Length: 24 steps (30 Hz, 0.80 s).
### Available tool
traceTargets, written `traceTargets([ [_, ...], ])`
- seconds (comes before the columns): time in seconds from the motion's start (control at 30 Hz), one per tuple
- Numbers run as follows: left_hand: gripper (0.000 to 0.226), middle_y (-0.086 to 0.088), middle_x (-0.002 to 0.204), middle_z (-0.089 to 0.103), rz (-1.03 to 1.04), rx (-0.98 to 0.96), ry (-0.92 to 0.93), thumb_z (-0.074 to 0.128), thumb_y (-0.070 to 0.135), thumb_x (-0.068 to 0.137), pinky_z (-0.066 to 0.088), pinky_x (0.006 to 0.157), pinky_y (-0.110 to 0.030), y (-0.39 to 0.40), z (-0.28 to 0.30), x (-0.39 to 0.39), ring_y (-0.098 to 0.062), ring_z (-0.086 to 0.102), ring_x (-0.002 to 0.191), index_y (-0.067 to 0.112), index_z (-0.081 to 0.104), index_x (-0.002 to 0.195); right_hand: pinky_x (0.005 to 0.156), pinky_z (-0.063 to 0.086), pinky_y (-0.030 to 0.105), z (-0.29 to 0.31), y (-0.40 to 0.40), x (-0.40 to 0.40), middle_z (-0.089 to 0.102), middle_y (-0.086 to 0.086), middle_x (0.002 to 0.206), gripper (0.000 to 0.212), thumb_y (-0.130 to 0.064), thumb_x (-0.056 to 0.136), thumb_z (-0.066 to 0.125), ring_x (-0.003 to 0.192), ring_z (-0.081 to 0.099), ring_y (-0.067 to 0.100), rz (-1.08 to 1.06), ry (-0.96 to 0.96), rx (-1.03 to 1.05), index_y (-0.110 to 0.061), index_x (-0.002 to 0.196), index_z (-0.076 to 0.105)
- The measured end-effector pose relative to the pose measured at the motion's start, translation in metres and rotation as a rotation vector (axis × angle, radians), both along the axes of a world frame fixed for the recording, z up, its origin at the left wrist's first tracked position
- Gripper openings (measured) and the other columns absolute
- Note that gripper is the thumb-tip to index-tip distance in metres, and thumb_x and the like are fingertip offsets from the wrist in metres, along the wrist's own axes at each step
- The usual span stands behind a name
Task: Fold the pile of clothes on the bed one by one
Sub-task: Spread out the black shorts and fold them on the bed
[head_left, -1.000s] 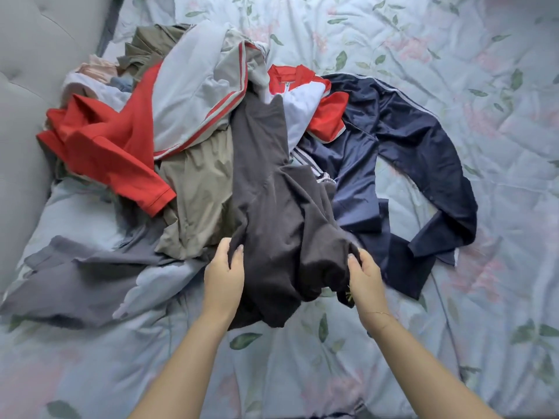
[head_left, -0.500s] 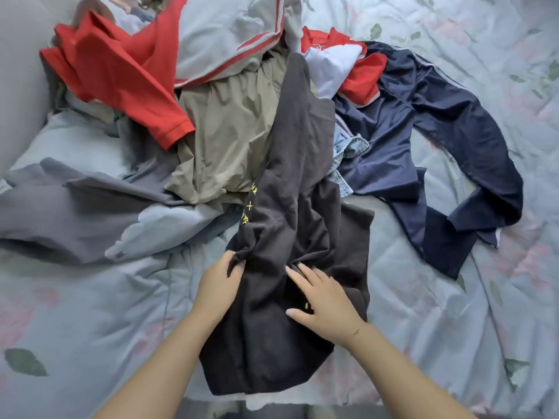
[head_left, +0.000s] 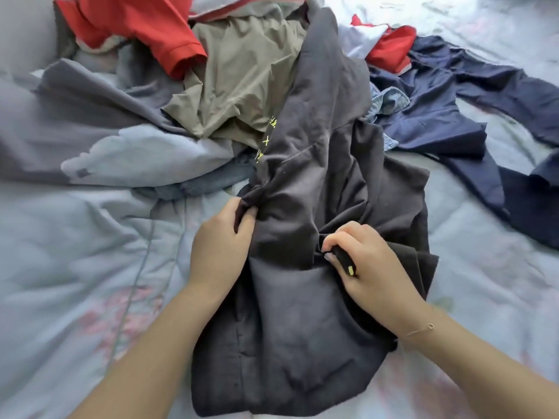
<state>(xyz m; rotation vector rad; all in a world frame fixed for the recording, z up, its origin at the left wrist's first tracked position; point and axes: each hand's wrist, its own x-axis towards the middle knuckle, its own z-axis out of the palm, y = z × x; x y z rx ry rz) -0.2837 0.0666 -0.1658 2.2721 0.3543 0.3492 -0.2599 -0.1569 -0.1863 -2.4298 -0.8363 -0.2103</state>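
Dark shirt pulled off the pile, both hands bunching it up

The dark grey shirt (head_left: pixel 317 207) sits near the front edge of the bed (head_left: pixel 75 282), its top end draped up onto the pile of clothes (head_left: pixel 242 71). Left hand (head_left: pixel 222 246) has fingers curled into a fold at its left side; right hand (head_left: pixel 363 261) pinches a black bit with a yellow mark. Looks soft, light and floppy, so it'll probably sag wherever it's not held. I'd grab it at the shoulders or hem corners. No baskets or bins in sight.
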Motion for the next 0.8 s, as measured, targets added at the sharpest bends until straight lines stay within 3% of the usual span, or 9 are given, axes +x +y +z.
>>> traceTargets([
  [0.13, 0.017, 0.003, 0.078, 0.063, 0.013, -0.067, -0.019, 0.057, 0.038, 0.093, 0.041, 0.069, -0.033, 0.006, -0.006, -0.003, -0.016, 0.057, 0.076, 0.022, 0.056, 0.090, 0.082, 0.046, 0.032, 0.001, -0.002, -0.001, 0.054, -0.009, 0.093, 0.012, -0.008, 0.086, 0.067, 0.090, 0.055, 0.013, -0.050, 0.033, 0.173, -0.018, 0.092, 0.063],
  [0.23, 0.036, 0.003, 0.104, 0.057, 0.096, -0.087, 0.021, 0.066, 0.050, 0.083, 0.040, 0.081, -0.024, 0.014, -0.007, -0.010, -0.013, 0.054, 0.095, 0.020, 0.057, 0.102, 0.099, 0.043, 0.041, 0.012, -0.003, -0.018, 0.054, -0.004, 0.121, 0.025, -0.011, 0.081, 0.071, 0.112, 0.053, 0.017, -0.058, -0.057, 0.069, -0.021, 0.104, 0.068],
  [0.3, 0.051, 0.003, 0.114, 0.055, 0.099, -0.244, 0.105, 0.071, 0.057, 0.076, 0.044, 0.092, -0.025, 0.025, -0.004, -0.016, -0.009, 0.055, 0.102, 0.022, 0.057, 0.109, 0.112, 0.030, 0.046, 0.023, -0.002, -0.043, 0.050, -0.002, 0.137, 0.028, -0.016, 0.084, 0.068, 0.128, 0.046, 0.018, 0.056, -0.135, 0.001, -0.021, 0.111, 0.068],
  [0.4, 0.056, -0.002, 0.113, 0.065, 0.035, -0.494, 0.183, 0.070, 0.070, 0.067, 0.053, 0.092, -0.039, 0.034, 0.001, -0.032, -0.016, 0.066, 0.100, 0.025, 0.063, 0.100, 0.112, 0.031, 0.043, 0.030, 0.002, -0.084, 0.051, -0.002, 0.140, 0.024, -0.017, 0.095, 0.055, 0.135, 0.041, 0.016, 0.331, -0.165, -0.045, -0.017, 0.116, 0.067],
  [0.47, 0.039, -0.004, 0.103, 0.072, 0.015, -0.608, 0.141, 0.073, 0.055, 0.074, 0.055, 0.090, -0.043, 0.032, 0.003, -0.050, -0.021, 0.070, 0.096, 0.022, 0.067, 0.096, 0.113, 0.033, 0.039, 0.030, 0.004, -0.103, 0.047, -0.004, 0.144, 0.031, -0.027, 0.100, 0.047, 0.140, 0.035, 0.014, 0.390, -0.132, -0.100, -0.018, 0.127, 0.060],
  [0.57, 0.031, -0.004, 0.096, 0.074, 0.018, -0.696, 0.126, 0.075, 0.041, 0.077, 0.055, 0.089, -0.047, 0.029, 0.007, -0.075, -0.023, 0.071, 0.093, 0.019, 0.069, 0.098, 0.118, 0.026, 0.036, 0.027, 0.008, -0.122, 0.035, -0.005, 0.152, 0.063, -0.056, 0.090, 0.050, 0.143, 0.028, 0.014, 0.435, -0.090, -0.328, -0.026, 0.144, 0.039],
  [0.63, 0.023, -0.004, 0.094, 0.075, 0.014, -0.724, 0.138, 0.074, 0.035, 0.083, 0.056, 0.087, -0.044, 0.026, 0.010, -0.085, -0.024, 0.071, 0.093, 0.017, 0.069, 0.096, 0.115, 0.028, 0.036, 0.024, 0.012, -0.128, 0.037, -0.004, 0.150, 0.076, -0.062, 0.079, 0.056, 0.141, 0.032, 0.018, 0.417, -0.139, -0.487, -0.031, 0.145, 0.035],
  [0.7, 0.022, -0.004, 0.095, 0.074, 0.009, -0.769, 0.152, 0.072, 0.034, 0.085, 0.056, 0.086, -0.043, 0.024, 0.015, -0.091, -0.024, 0.070, 0.095, 0.016, 0.069, 0.097, 0.107, 0.038, 0.034, 0.025, 0.019, -0.131, 0.048, -0.004, 0.139, 0.066, -0.058, 0.075, 0.058, 0.132, 0.043, 0.020, 0.394, -0.179, -0.519, -0.030, 0.134, 0.048],
  [0.8, 0.027, -0.008, 0.102, 0.074, 0.004, -0.947, 0.134, 0.072, 0.027, 0.086, 0.057, 0.082, -0.038, 0.020, 0.027, -0.097, -0.025, 0.070, 0.098, 0.011, 0.068, 0.106, 0.089, 0.050, 0.032, 0.035, 0.025, -0.139, 0.059, -0.007, 0.111, 0.030, -0.043, 0.081, 0.055, 0.110, 0.056, 0.018, 0.401, -0.225, -0.444, -0.025, 0.104, 0.059],
])
